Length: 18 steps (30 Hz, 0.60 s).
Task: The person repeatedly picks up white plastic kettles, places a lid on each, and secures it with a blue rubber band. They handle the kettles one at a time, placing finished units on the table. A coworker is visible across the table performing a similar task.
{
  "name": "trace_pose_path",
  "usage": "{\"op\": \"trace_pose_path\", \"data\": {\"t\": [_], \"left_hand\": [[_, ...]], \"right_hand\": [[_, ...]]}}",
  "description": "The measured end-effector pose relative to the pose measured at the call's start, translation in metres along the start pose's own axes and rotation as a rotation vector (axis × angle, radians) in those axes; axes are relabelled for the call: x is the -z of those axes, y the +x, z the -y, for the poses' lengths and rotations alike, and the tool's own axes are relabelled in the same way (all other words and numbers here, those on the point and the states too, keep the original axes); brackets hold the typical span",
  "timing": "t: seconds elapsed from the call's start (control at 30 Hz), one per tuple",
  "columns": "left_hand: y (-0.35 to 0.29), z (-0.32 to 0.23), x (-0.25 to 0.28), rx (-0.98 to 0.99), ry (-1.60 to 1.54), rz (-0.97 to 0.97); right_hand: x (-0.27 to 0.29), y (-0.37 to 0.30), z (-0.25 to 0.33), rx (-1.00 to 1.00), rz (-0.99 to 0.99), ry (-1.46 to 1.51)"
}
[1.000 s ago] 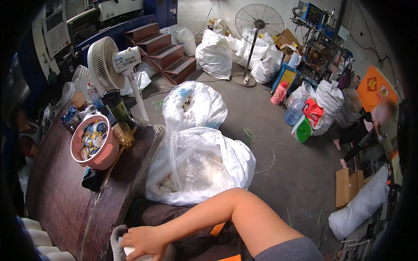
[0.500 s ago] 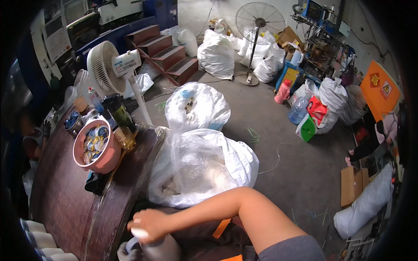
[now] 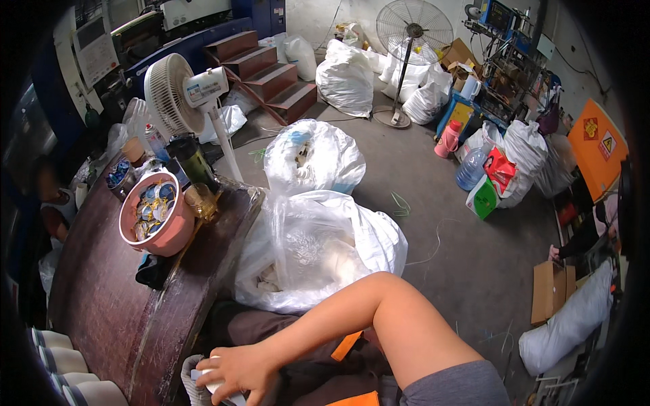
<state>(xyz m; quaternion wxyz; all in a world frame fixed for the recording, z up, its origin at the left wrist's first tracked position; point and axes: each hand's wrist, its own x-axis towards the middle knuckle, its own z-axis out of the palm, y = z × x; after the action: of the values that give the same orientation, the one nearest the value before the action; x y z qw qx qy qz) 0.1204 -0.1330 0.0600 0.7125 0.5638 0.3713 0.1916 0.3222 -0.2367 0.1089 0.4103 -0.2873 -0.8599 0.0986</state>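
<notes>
My bare right hand [image 3: 240, 371] reaches across from the right, low in the view. Its fingers bend over a small smooth white piece [image 3: 214, 381], whose kind I cannot make out. Beside it, a grey knitted glove [image 3: 192, 379] covers my left hand, mostly cut off or hidden; it seems wrapped round a pale cup-like piece that my right hand largely covers. Both hands are over my lap, by the edge of the dark brown table [image 3: 101, 298]. Several white cup-like pieces with dark bands [image 3: 64, 360] stand in a row at the table's near left corner.
On the table are a pink bucket [image 3: 177, 233] of small round parts, a dark bottle [image 3: 193, 162] and a white fan [image 3: 175, 95] behind. Ahead, an open white sack [image 3: 379, 237] stands near my knees. A person's arm [image 3: 575, 238] shows at far right.
My right hand's fingers have spread and bent over the white piece, and the pale cup-like piece is now mostly covered. The whole view has shifted slightly.
</notes>
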Motion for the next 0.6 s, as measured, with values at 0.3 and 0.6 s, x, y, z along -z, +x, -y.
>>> {"op": "trace_pose_path", "data": {"t": [0.3,0.6], "left_hand": [[-0.049,-0.038,0.015,0.172,0.343,0.014],[-0.075,-0.039,-0.048,0.323,-0.315,0.052]], "right_hand": [[0.012,0.002,-0.003,-0.286,0.063,0.101],[0.003,0.035,-0.067,-0.632,0.347,0.283]]}}
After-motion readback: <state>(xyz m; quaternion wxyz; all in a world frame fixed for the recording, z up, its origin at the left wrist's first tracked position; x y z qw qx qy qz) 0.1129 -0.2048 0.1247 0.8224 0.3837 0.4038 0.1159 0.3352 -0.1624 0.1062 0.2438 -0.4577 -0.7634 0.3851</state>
